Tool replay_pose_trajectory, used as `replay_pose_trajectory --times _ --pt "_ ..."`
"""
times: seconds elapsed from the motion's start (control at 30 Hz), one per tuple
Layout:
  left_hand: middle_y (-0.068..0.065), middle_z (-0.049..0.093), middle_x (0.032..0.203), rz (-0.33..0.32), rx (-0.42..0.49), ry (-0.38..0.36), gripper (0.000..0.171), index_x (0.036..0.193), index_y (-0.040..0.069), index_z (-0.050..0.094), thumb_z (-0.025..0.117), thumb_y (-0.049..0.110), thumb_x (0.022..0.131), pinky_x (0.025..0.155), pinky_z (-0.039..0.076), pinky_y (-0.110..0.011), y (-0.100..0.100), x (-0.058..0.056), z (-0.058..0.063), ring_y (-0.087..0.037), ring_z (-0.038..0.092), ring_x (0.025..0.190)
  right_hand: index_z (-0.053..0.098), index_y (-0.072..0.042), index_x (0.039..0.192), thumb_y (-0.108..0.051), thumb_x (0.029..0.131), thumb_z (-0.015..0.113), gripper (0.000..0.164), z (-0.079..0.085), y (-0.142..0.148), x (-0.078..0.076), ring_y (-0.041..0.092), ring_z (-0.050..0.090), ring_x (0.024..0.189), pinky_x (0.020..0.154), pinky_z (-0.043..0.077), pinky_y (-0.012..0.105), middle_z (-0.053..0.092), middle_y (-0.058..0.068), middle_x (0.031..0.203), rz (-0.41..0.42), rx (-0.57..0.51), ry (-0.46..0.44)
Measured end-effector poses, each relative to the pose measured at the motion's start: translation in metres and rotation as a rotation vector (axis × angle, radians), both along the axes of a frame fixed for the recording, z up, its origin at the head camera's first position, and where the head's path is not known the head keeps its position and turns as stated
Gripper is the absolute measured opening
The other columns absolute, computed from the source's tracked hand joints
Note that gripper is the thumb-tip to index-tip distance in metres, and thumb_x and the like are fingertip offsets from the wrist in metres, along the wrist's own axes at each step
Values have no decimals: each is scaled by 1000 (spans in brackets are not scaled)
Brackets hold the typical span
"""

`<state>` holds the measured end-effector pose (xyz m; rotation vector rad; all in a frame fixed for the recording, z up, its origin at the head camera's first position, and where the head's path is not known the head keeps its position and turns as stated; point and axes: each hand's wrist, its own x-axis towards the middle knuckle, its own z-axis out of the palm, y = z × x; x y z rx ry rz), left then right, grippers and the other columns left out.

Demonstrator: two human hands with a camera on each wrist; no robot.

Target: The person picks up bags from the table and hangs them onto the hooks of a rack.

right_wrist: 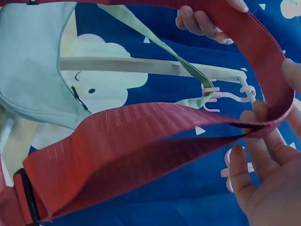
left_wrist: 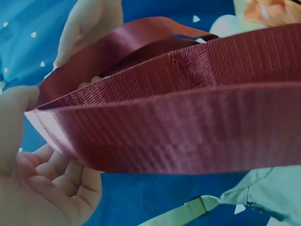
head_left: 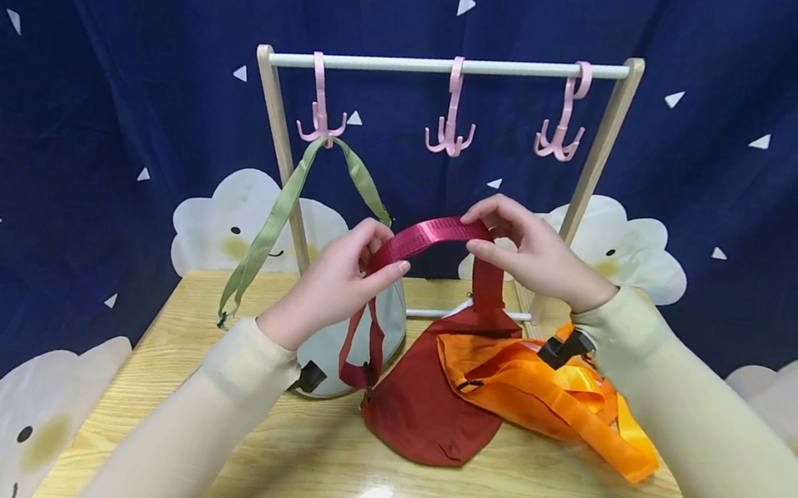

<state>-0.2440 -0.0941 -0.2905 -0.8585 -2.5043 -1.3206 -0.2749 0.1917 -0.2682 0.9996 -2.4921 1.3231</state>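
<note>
A dark red bag (head_left: 437, 389) rests on the table with its wide strap (head_left: 431, 232) raised in an arch between both hands. My left hand (head_left: 338, 279) grips the strap's left part, thumb in front and fingers behind. At the arch's right end, my right hand (head_left: 531, 250) pinches the strap between thumb and fingers. The right wrist view shows the doubled strap (right_wrist: 141, 122) running from a black buckle (right_wrist: 27, 197) to the right hand's fingers. Above the hands, a pink hook (head_left: 452, 121) hangs from the white rail.
A grey-green bag (head_left: 389, 328) hangs by its green strap (head_left: 273, 228) from the left pink hook (head_left: 321, 117). An orange bag (head_left: 525, 383) lies on the table beside the red one. Another pink hook (head_left: 561, 127) hangs on the rail (head_left: 393, 66) at the right.
</note>
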Motion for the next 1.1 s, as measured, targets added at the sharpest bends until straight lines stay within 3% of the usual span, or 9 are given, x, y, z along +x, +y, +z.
replay_pose_trajectory --times 0.33,0.63,1.1 --pt "-8 57 90 20 164 -25 26 120 3 60 66 21 102 65 42 -27 0 -19 5 -22 51 75 64 -12 126 -15 96 73 32 10 3 -7 19 62 101 90 49 22 67 6 114 -63 56 -6" --pt "-7 53 85 39 262 -69 24 120 3 60 62 22 104 63 42 -24 -1 -23 8 -22 52 74 68 -15 120 -15 94 76 27 29 6 -18 17 63 99 92 51 26 70 3 108 -68 150 16" --pt "-8 53 86 53 356 -93 24 121 0 58 59 19 106 63 45 -23 3 -32 21 -16 52 70 67 -14 122 -19 97 72 26 41 20 -28 20 61 98 90 49 24 68 4 107 -78 121 17"
